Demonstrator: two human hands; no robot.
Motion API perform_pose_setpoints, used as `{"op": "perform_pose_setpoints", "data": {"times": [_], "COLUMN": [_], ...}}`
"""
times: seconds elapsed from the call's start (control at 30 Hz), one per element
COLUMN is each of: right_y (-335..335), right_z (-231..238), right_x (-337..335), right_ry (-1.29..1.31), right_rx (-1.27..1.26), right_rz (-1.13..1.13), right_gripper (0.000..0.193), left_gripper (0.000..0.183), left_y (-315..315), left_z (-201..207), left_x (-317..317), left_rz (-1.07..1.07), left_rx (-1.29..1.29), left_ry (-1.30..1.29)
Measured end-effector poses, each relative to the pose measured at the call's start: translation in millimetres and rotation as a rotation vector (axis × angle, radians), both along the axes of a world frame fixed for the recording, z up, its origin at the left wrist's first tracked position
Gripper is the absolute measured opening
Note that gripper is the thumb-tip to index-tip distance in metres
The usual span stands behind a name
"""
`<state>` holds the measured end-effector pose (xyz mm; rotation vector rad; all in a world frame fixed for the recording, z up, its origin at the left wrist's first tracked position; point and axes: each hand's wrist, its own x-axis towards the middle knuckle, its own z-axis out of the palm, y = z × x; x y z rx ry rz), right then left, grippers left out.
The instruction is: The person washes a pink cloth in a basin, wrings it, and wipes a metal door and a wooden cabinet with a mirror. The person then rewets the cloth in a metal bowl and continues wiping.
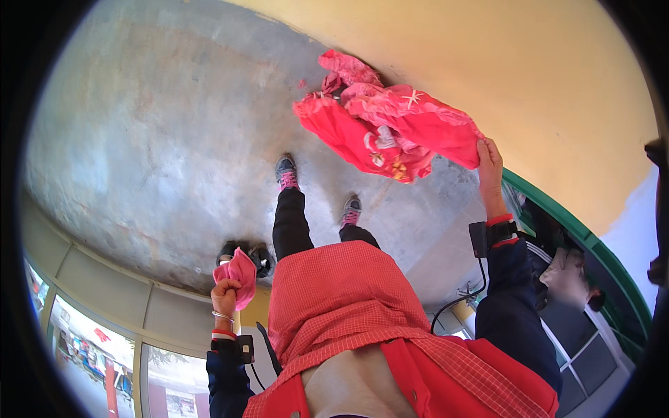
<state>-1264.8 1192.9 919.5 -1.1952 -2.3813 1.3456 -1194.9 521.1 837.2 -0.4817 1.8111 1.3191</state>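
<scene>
My right hand (490,164) is raised at the right, its fingers closed on the edge of a large red sheet of material (418,132) with white and yellow printed figures. The sheet hangs in loose folds beside the yellow wall; whether it is a bag or a cloth I cannot tell. Crumpled pink fabric (348,67) lies at its far end. At the lower left my left hand (224,296) is closed round a small pink cloth (242,275). A dark strapped device is on each wrist.
Below the pink cloth, black items (261,259) sit on the grey concrete floor (160,125). A yellow wall (529,83) rises at the far right, beside a green-framed opening (585,237). Another person (568,275) is there. Windows (90,355) line the lower left.
</scene>
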Motion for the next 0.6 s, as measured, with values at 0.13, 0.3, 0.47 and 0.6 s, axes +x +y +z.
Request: {"op": "perform_pose_setpoints", "data": {"times": [0.13,0.3,0.47,0.6], "right_y": [1,-4,-17,-24], "right_z": [68,122,178,220], "right_x": [6,48,121,175], "right_ry": [0.251,-0.104,0.264,0.335], "right_rx": [-0.055,0.299,0.015,-0.057], "right_rz": [-0.037,0.078,-0.034,-0.062], "right_gripper": [0.021,0.023,0.025,0.024], "left_gripper": [0.018,0.017,0.020,0.021], "left_y": [17,60,116,174], "left_z": [27,47,82,117], "left_x": [-39,-73,-94,-92], "left_rz": [-0.032,-0.210,-0.434,-0.712], "left_rx": [-0.019,-0.138,-0.129,-0.141], "left_ry": [-0.063,0.209,0.291,0.415]}}
